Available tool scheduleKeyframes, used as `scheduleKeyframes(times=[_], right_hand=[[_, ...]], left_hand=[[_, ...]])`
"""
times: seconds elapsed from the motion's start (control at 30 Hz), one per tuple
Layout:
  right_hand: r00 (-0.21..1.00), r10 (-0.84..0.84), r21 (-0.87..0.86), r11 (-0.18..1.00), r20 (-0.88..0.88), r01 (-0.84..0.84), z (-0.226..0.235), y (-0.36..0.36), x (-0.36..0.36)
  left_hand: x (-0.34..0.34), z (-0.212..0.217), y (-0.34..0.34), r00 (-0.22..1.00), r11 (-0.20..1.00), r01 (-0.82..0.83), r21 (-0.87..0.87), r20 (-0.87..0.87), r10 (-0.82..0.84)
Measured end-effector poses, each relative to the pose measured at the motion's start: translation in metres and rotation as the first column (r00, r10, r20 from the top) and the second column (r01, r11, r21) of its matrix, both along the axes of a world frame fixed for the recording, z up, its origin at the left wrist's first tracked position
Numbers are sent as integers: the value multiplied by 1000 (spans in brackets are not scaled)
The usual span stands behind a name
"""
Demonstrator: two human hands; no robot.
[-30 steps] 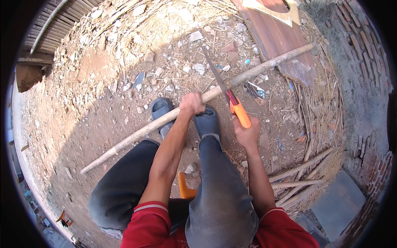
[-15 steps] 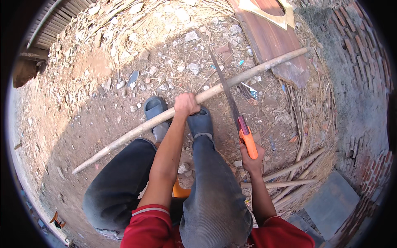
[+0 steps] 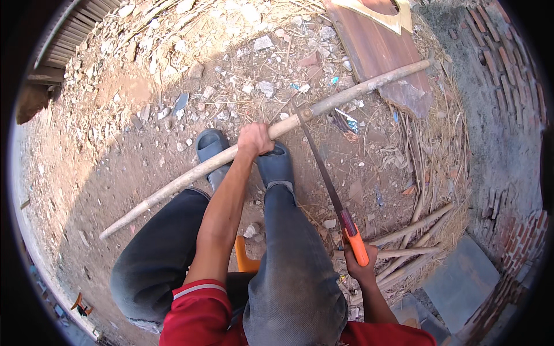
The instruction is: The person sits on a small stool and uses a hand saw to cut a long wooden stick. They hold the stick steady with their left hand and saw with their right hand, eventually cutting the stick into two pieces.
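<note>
Gripping pole point(image 3: 190, 176), saw point(image 3: 329, 179) drawn back

We see small stones point(image 3: 264, 42) on the dirt ground point(image 3: 115, 155), a brown board point(image 3: 381, 57), loose sticks point(image 3: 412, 245) and a brick wall point(image 3: 511, 98).

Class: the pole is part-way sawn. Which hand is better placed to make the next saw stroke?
The right hand: it grips the orange handle of the handsaw, whose blade sits on the pole. The left hand is busy pinning the pole.
</note>
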State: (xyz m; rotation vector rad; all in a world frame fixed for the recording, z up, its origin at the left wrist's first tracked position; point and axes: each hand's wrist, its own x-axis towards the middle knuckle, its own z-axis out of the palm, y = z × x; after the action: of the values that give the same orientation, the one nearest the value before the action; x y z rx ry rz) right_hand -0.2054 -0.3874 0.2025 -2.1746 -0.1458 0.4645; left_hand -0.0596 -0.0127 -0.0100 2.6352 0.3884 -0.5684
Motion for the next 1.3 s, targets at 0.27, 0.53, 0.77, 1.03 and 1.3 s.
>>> scheduleKeyframes(times=[0.27,0.53,0.77,1.03,1.3], right_hand=[[997,-7,153,988,-79,19,-72,79,135],[936,-276,578,736,-221,353,-209,48,42],[970,30,-14,1000,242,-27,-37,93,95],[985,-107,153,985,137,85,-20,76,87],[994,-77,117,991,78,68,-73,71,66]], left_hand=[[-18,-7,13,995,994,-101,32,1,102],[-25,-21,-14,966,994,-96,56,246,80],[-38,-21,-15,953,979,-119,166,297,65],[-21,0,-10,990,991,-118,55,83,114],[-11,-9,2,997,997,-72,4,40,72]])
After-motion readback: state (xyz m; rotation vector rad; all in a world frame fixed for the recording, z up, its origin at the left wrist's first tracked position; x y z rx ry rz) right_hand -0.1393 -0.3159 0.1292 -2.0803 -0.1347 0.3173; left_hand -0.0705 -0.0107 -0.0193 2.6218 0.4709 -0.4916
